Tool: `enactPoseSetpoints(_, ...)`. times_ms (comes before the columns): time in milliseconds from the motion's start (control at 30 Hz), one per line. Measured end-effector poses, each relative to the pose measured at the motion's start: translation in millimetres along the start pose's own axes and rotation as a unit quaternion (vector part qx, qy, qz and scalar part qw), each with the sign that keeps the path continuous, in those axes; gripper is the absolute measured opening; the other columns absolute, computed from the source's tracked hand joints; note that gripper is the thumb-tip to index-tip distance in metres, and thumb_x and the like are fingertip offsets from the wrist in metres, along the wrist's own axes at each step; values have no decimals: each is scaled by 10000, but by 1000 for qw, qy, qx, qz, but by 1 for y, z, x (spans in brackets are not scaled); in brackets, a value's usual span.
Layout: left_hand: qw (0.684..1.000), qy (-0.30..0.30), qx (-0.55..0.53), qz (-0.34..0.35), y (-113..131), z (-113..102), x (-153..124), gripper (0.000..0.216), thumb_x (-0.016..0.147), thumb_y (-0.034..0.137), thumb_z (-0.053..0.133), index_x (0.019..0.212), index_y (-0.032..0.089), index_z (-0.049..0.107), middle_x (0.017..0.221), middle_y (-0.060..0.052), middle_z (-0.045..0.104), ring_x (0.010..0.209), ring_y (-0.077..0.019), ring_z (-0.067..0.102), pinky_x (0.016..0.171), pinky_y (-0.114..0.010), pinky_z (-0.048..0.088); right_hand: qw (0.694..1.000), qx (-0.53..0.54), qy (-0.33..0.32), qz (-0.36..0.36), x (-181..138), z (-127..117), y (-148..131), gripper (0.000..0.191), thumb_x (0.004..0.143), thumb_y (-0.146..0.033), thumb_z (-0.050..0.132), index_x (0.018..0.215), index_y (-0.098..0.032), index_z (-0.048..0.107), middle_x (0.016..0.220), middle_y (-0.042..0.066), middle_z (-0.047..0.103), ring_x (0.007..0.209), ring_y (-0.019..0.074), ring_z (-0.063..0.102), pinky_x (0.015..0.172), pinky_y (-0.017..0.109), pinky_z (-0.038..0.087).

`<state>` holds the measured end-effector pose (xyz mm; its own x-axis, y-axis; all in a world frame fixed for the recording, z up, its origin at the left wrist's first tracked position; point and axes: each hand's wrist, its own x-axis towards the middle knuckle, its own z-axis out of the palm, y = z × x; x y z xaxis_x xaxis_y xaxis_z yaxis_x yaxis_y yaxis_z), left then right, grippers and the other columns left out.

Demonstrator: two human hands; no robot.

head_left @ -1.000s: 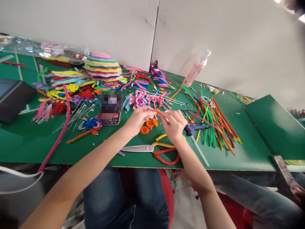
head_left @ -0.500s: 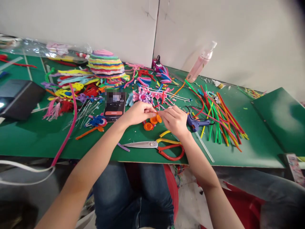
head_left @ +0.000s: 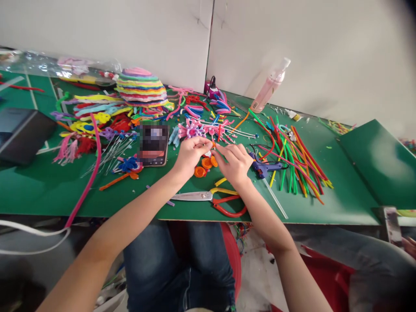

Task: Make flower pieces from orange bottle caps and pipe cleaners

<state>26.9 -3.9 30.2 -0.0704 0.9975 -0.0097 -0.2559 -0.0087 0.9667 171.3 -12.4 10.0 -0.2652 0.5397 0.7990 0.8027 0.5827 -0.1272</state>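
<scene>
My left hand (head_left: pixel 191 158) pinches a small orange pipe cleaner piece (head_left: pixel 213 146) between thumb and forefinger. From the other side, my right hand (head_left: pixel 236 164) has its fingers closed on the same piece. Just below them, several orange pipe cleaner coils (head_left: pixel 199 172) lie on the green table (head_left: pixel 126 206). Nearer the front edge rest scissors (head_left: pixel 195 196) with red and yellow handles. A blue glue gun (head_left: pixel 268 168), with a clear glue stick in it, lies right of my right hand. Pink flower-like pipe cleaner pieces (head_left: pixel 193 129) are behind my hands.
At left are a phone (head_left: pixel 156 161), a blue pipe cleaner flower (head_left: pixel 128 164) and a striped dome (head_left: pixel 139 89). Loose coloured pipe cleaners (head_left: pixel 294 167) spread at right. A pink bottle (head_left: pixel 268 91) stands by the wall, and a dark box (head_left: pixel 27 134) is far left.
The orange piece between my fingers has come up a little, away from the coils on the table. My right fingers have lifted and opened slightly around it. The whole view has shifted slightly.
</scene>
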Motion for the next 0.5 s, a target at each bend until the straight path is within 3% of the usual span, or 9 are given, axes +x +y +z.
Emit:
enactPoseSetpoints(167, 984, -10, -153, -96, -5, 5, 0, 83, 663, 87, 652, 610, 148, 630, 564, 34, 515, 481, -34, 416, 455, -170, 313, 997, 58, -37, 33, 0, 3, -6, 195, 894, -307, 561, 977, -230, 720, 797, 42, 714, 716, 150, 608, 690, 296, 472)
enactPoseSetpoints(267, 982, -7, -162, -92, -5, 6, -1, 105, 659, 68, 643, 604, 156, 627, 594, 30, 531, 508, -37, 449, 467, -165, 337, 985, 138, -33, 102, 2, 4, -11, 192, 893, -300, 552, 915, -215, 722, 808, 42, 714, 736, 143, 627, 691, 281, 493)
enactPoseSetpoints(400, 985, 3, -170, -38, -7, 10, -5, 72, 646, 103, 674, 632, 172, 659, 632, 29, 576, 572, -53, 515, 569, -181, 421, 932, 272, -25, 237, 5, 4, -12, 184, 824, -361, 630, 774, -202, 707, 714, 15, 688, 624, 126, 604, 589, 258, 491)
enactPoseSetpoints(500, 980, -8, -199, -23, -11, 12, -7, 55, 626, 141, 702, 645, 186, 677, 630, 32, 587, 584, -57, 524, 596, -188, 433, 890, 351, -41, 287, 7, 4, -11, 185, 786, -380, 666, 753, -203, 706, 698, 5, 686, 607, 126, 604, 568, 256, 484)
